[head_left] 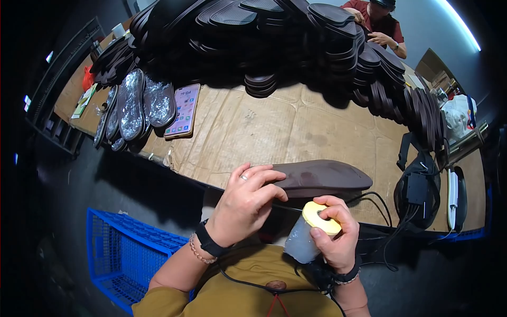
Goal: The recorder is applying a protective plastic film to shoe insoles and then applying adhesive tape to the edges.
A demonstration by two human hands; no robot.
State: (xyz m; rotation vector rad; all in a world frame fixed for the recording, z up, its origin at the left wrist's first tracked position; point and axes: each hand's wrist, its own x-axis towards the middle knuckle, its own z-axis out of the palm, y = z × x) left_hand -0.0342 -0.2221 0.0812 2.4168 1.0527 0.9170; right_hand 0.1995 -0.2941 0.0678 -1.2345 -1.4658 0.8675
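Observation:
My left hand [245, 203] rests its fingers on the heel end of a dark brown shoe insole [322, 177] that lies at the near edge of the cardboard-covered table [248, 129]. My right hand [334, 235] holds a small roll of pale yellow stickers [318, 217] with a translucent backing strip hanging below it, just in front of the insole. A ring is on the left hand, and both wrists wear bands.
A big heap of dark insoles [264, 42] fills the far half of the table. Silver-wrapped insoles [138, 103] and a phone [183, 110] lie at left. A blue crate [119, 253] stands below left. Another person [377, 21] works at the far side. Black cables and a pouch [417, 193] sit right.

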